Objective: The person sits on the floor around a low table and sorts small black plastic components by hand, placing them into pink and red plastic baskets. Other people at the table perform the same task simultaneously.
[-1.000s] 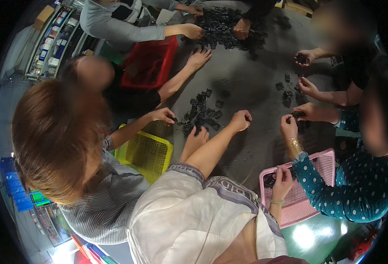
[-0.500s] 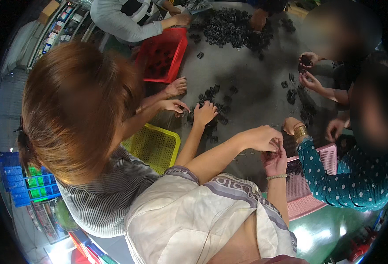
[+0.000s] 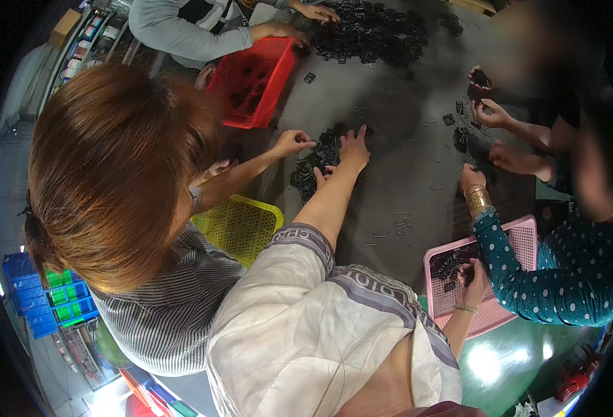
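Note:
My left hand (image 3: 353, 149) is stretched over the dark table with its fingers spread. It rests at the right side of a heap of small black ribbed plastic parts (image 3: 305, 177). My right hand (image 3: 474, 281), with a band at the wrist, is at the pink basket (image 3: 431, 278), over the black parts (image 3: 449, 263) lying inside. Its fingers are curled, with something dark between them that I cannot make out. Beside my left hand, a co-worker's hand (image 3: 294, 142) in a pinch works at the same heap, and another hand (image 3: 324, 174) touches it from below.
A yellow basket (image 3: 240, 229) stands at my left, and a red crate (image 3: 278, 83) with black parts is farther back. Another large black heap (image 3: 372, 35) covers the far table. Thin loose pieces (image 3: 402, 224) lie in front. Co-workers' arms, including a dotted teal sleeve (image 3: 515, 271), crowd both sides.
My hands, together over the table before, have parted. The left has reached forward and left to the heap, opening out. The right has moved down and right into the pink basket.

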Demonstrator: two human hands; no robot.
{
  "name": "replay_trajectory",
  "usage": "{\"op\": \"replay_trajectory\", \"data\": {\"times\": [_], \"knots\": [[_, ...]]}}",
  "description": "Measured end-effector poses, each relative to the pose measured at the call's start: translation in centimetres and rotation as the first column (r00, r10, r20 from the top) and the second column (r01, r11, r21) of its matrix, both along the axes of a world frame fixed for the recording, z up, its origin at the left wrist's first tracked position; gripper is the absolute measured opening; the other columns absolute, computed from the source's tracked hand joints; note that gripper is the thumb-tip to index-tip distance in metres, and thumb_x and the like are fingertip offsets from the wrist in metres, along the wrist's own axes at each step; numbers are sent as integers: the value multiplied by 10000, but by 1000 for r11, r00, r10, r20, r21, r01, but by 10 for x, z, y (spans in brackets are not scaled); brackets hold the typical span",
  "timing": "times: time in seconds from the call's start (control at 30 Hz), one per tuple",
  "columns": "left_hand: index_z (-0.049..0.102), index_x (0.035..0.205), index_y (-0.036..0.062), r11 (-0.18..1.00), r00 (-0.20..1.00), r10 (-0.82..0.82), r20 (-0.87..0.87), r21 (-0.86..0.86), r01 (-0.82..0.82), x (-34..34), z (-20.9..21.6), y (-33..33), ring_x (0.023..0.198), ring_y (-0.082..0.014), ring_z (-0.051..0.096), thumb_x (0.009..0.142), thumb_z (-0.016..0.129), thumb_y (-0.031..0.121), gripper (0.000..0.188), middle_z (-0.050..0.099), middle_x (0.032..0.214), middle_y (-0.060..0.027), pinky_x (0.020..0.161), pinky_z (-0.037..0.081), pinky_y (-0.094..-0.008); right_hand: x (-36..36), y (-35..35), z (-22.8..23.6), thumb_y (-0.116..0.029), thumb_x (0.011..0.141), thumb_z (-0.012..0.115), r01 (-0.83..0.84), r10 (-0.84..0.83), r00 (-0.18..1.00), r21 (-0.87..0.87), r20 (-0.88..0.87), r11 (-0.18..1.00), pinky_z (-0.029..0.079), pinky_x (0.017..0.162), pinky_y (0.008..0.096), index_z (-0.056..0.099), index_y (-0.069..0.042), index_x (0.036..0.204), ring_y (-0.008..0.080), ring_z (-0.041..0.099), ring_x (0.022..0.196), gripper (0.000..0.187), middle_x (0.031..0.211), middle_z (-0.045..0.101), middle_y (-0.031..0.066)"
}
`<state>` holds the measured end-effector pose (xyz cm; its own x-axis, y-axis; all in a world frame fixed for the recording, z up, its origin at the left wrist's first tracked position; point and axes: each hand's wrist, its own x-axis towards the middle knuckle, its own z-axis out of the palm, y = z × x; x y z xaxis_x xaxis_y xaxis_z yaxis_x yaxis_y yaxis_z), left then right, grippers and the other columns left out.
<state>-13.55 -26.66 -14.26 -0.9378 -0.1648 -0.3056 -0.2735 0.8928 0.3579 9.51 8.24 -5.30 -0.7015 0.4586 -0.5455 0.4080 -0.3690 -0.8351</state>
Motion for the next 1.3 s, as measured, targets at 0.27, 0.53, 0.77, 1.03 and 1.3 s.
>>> {"op": "replay_trajectory", "data": {"times": [0.27, 0.53, 0.77, 1.03, 1.3], "knots": [[456, 1154, 147, 992, 990, -126, 63, -22, 128, -6, -14, -2, 1033, -393, 482, 656, 698, 86, 557, 344, 1259, -195, 863, 435, -437, 15, 5, -18, -112, 826, 578, -231, 219, 972, 483, 82, 845, 436, 775, 243, 593, 31, 996, 134, 548, 869, 222, 964, 593, 91], [521, 912, 9, 849, 958, -280, 59, 482, 218, 37, 6, 20, 786, -260, 578, 602, 637, 54, 334, 540, 909, -149, 659, 491, -349, -4, -48, 16, -88, 831, 569, -218, 294, 955, 593, -33, 775, 450, 721, 248, 608, 12, 937, 132, 570, 797, 151, 878, 619, 70], [540, 857, 27, 433, 951, -105, 289, 875, -218, 44, 13, 4, 689, -116, 542, 632, 619, -4, 240, 557, 812, -51, 491, 445, -247, -14, -63, 23, -78, 831, 566, -231, 352, 932, 606, -87, 761, 455, 693, 248, 609, 19, 910, 130, 575, 771, 132, 864, 619, 74], [561, 956, 87, 936, 960, -258, 110, 275, 219, 53, -17, 18, 948, -304, 561, 629, 737, 139, 375, 592, 979, -122, 791, 443, -393, -18, -60, 6, -75, 829, 569, -216, 348, 927, 564, -136, 797, 446, 661, 234, 609, 15, 898, 109, 563, 730, 120, 814, 619, 57], [566, 885, 81, 904, 923, -287, 257, 392, 172, 42, -7, 36, 932, -289, 565, 596, 750, 146, 349, 594, 947, -120, 751, 460, -393, -21, -61, 9, -77, 829, 569, -235, 334, 935, 501, -118, 833, 443, 636, 215, 605, 9, 899, 85, 562, 708, 117, 796, 614, 40]]}}
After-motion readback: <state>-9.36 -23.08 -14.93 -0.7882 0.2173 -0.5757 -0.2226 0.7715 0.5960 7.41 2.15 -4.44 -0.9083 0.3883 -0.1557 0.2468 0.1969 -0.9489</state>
